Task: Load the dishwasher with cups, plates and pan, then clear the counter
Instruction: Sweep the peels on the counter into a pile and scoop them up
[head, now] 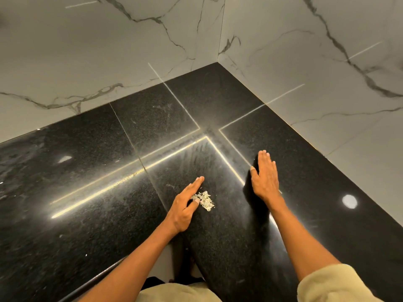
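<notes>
A small heap of pale scraps [205,200] lies on the black granite counter [87,171], in the corner section. My left hand [185,205] rests edge-down on the counter with straight fingers, touching the left side of the heap. My right hand [265,175] lies flat on the counter with straight fingers, about a hand's width to the right of the scraps and apart from them. Neither hand holds anything. No cups, plates, pan or dishwasher are in view.
White marble-look wall tiles [109,51] close the counter at the back and right, meeting in a corner. The counter's front edge [102,273] runs along the lower left. Bright light reflections streak the glossy surface.
</notes>
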`<action>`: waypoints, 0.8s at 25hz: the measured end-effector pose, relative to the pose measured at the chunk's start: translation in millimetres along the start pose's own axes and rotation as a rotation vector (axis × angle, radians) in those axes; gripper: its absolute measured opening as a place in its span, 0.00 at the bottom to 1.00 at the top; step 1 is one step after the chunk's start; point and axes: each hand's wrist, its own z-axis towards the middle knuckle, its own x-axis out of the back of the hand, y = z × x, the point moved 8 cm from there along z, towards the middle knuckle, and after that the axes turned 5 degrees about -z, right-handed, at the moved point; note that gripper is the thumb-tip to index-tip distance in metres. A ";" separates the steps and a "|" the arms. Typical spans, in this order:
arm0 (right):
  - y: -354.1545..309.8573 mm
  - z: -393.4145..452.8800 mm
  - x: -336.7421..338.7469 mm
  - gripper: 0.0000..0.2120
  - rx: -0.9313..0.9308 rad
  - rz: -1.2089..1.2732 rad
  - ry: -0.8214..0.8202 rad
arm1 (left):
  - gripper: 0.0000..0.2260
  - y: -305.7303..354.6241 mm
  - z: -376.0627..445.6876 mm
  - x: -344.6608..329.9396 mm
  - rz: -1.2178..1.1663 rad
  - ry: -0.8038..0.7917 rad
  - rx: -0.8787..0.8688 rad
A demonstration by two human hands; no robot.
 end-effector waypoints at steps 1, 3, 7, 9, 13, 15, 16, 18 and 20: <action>-9.4 -3.4 -4.9 0.31 0.037 -0.031 -0.015 | 0.28 -0.1 0.1 -0.3 -0.004 0.004 0.001; -39.1 -21.8 -19.3 0.31 0.142 -0.049 -0.035 | 0.28 0.1 0.1 0.0 -0.020 0.018 0.002; -95.1 -87.9 -46.2 0.31 0.317 0.070 -0.091 | 0.27 1.6 -0.7 0.8 -0.067 0.036 -0.004; -103.5 -106.0 -47.9 0.28 0.347 0.210 -0.124 | 0.26 1.7 -2.2 3.2 -0.104 0.055 0.004; -74.5 -81.5 -29.5 0.26 0.172 0.384 -0.018 | 0.27 -2.0 -3.6 14.2 -0.009 0.189 0.039; -71.9 -66.1 -28.0 0.27 0.140 0.323 -0.002 | 0.28 -1.8 -4.6 10.0 0.141 0.166 0.042; -79.1 -62.8 -32.2 0.27 0.175 0.278 -0.014 | 0.29 -1.0 -6.2 4.8 0.225 0.126 0.028; -102.1 -64.9 -44.3 0.27 0.282 0.219 -0.054 | 0.30 -0.2 -9.9 -2.6 0.317 0.072 0.000; -123.5 -74.6 -55.1 0.27 0.377 0.211 -0.086 | 0.30 1.8 -14.2 -5.1 0.338 0.051 -0.017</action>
